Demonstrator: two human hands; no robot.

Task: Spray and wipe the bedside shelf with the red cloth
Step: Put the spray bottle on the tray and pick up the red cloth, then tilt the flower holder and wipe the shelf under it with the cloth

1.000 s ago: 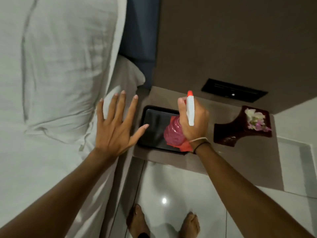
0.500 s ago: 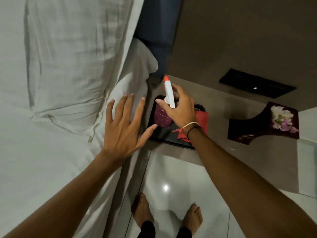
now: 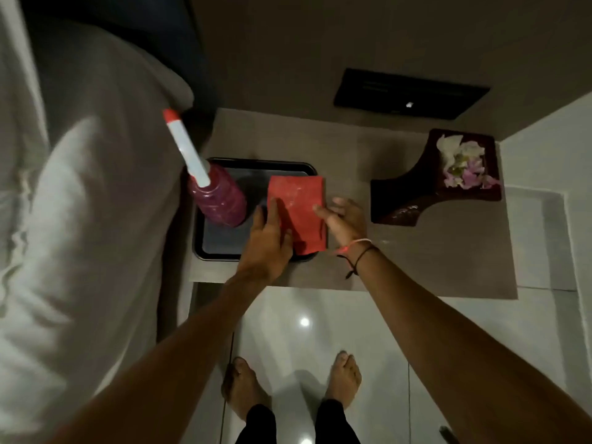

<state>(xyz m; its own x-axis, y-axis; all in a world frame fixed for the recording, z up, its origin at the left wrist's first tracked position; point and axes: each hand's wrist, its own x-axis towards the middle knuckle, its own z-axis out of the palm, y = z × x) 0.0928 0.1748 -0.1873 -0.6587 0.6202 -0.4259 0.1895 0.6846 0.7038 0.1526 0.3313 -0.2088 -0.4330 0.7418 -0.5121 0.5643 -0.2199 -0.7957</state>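
The folded red cloth (image 3: pixel 298 200) lies on the right part of a black tray (image 3: pixel 256 162) on the brown bedside shelf (image 3: pixel 400 257). My left hand (image 3: pixel 267 241) grips the cloth's left edge, thumb over it. The fingers of my right hand (image 3: pixel 344 219) are spread and touch the cloth's right edge. A spray bottle (image 3: pixel 221 200) with pink liquid and a white, red-tipped nozzle stands free on the tray's left part, apart from both hands.
A dark wooden dish (image 3: pixel 413 197) with flower petals sits on the shelf's right side. White bedding (image 3: pixel 80 219) borders the shelf on the left. A black wall panel (image 3: pixel 410 92) is set above the shelf. My bare feet (image 3: pixel 243 386) stand on glossy white tiles.
My right hand set the spray bottle down on the tray's left part, let go and moved to the cloth. My left hand came over from the bed to the cloth.
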